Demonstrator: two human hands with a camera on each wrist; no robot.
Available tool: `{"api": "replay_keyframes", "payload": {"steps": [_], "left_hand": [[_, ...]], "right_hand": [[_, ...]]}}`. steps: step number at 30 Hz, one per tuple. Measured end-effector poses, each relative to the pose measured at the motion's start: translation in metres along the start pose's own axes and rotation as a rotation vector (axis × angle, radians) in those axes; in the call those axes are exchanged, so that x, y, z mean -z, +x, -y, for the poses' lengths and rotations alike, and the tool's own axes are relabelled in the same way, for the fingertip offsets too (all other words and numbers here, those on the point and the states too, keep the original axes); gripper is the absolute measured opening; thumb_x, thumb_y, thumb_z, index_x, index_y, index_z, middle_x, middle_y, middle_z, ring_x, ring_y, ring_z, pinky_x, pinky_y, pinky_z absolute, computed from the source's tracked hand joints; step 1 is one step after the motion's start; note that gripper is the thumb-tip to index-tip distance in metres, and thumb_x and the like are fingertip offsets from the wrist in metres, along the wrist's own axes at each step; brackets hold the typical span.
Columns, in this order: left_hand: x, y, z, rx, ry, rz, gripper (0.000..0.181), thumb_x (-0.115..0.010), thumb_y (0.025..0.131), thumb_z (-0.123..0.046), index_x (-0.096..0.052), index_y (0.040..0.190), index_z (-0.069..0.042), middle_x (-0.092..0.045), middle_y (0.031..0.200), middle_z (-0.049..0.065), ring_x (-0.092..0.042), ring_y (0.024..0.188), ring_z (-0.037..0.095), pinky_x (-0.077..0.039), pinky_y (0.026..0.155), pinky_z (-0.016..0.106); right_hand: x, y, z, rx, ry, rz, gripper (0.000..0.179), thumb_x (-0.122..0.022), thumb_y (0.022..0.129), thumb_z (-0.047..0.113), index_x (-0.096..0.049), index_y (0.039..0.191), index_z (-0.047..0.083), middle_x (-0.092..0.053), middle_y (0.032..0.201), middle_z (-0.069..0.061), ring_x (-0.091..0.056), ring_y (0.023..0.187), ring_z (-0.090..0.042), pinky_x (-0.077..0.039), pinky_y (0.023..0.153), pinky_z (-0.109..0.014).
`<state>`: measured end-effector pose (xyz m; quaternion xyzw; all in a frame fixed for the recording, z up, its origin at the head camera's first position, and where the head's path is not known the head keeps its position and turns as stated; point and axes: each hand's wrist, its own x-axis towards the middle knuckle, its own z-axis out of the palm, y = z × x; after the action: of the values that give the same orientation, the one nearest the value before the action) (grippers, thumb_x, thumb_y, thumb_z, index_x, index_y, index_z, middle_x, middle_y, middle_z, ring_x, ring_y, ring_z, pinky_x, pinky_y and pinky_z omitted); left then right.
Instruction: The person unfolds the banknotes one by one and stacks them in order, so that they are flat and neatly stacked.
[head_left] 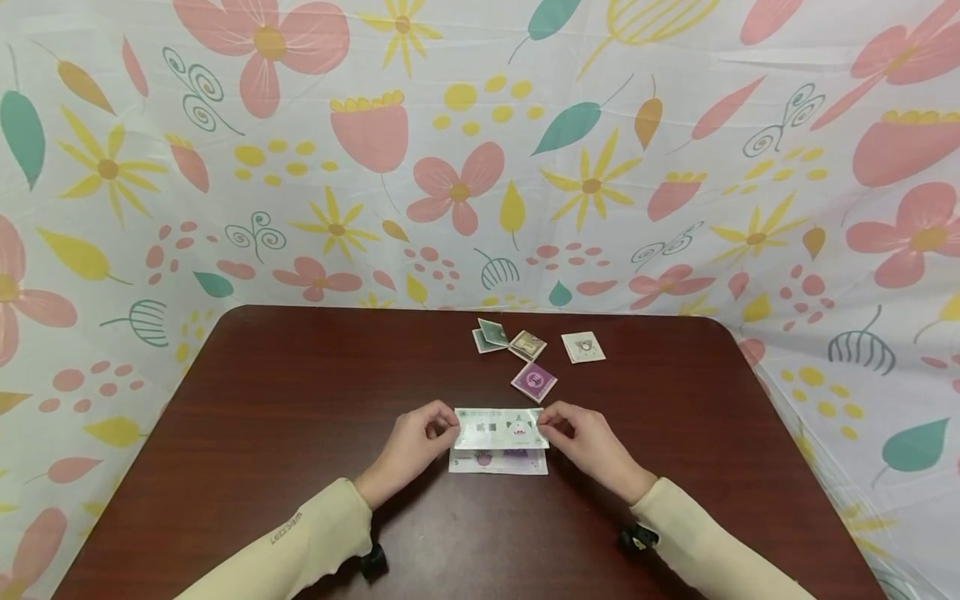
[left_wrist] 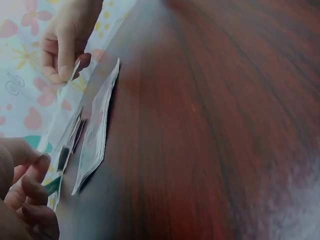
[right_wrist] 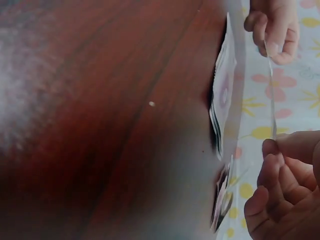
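Note:
A pale green play banknote (head_left: 495, 423) with an animal face printed on it is raised off the table. My left hand (head_left: 418, 437) pinches its left end between thumb and fingers. The right end is pinched the same way by my right hand (head_left: 598, 446). Just below and nearer to me lies a stack of flat play banknotes (head_left: 498, 464), the top one pale purple and marked 5; the raised note partly hides it in the head view. In the right wrist view the held note (right_wrist: 272, 100) appears edge-on, apart from the stack (right_wrist: 223, 90).
Toward the back of the brown table (head_left: 300, 375) are several folded notes: a green one (head_left: 492, 334) partly sprung up, a brownish one (head_left: 528, 344), a purple one (head_left: 534, 382) and a whitish one (head_left: 583, 347). A flower-patterned cloth (head_left: 457, 125) hangs behind the table.

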<state>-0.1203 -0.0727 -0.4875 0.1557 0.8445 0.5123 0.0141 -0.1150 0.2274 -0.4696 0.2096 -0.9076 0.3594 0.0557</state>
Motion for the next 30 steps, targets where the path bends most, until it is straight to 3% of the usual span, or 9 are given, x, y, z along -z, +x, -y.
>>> {"api": "replay_keyframes", "payload": {"steps": [5,14,22,30], "left_hand": [[0.002,-0.002,0.000,-0.032,0.104,0.041,0.008,-0.074,0.094,-0.009,-0.073,0.094,-0.016,-0.069,0.083,-0.010,-0.049,0.059,0.003,-0.045,0.058,0.023],[0.004,-0.006,0.000,-0.056,0.187,0.094,0.008,-0.075,0.093,-0.009,-0.077,0.096,-0.016,-0.072,0.088,-0.007,-0.052,0.061,0.000,-0.048,0.061,0.023],[0.001,-0.005,0.002,-0.120,0.278,0.090,0.010,-0.076,0.090,-0.006,-0.075,0.091,-0.016,-0.071,0.084,-0.008,-0.059,0.070,0.000,-0.049,0.066,0.024],[-0.001,-0.005,0.003,-0.116,0.322,0.101,0.010,-0.075,0.089,-0.007,-0.076,0.089,-0.017,-0.069,0.083,-0.010,-0.062,0.073,0.002,-0.051,0.069,0.025]], "right_hand": [[-0.006,-0.003,-0.001,-0.001,-0.007,0.040,0.017,-0.077,0.091,0.001,-0.070,0.095,0.016,-0.068,0.087,0.011,-0.061,0.077,-0.002,-0.053,0.070,-0.026],[-0.009,-0.005,-0.001,-0.011,-0.036,0.098,0.016,-0.075,0.093,0.003,-0.070,0.094,0.017,-0.064,0.084,0.012,-0.057,0.075,-0.002,-0.050,0.068,-0.024],[-0.011,-0.006,0.000,-0.025,-0.062,0.135,0.016,-0.074,0.093,0.002,-0.069,0.093,0.018,-0.062,0.080,0.013,-0.054,0.072,0.001,-0.049,0.066,-0.022],[-0.012,-0.007,0.002,-0.023,-0.092,0.157,0.016,-0.075,0.092,0.002,-0.069,0.092,0.017,-0.060,0.079,0.012,-0.052,0.071,0.000,-0.047,0.065,-0.022]]}}
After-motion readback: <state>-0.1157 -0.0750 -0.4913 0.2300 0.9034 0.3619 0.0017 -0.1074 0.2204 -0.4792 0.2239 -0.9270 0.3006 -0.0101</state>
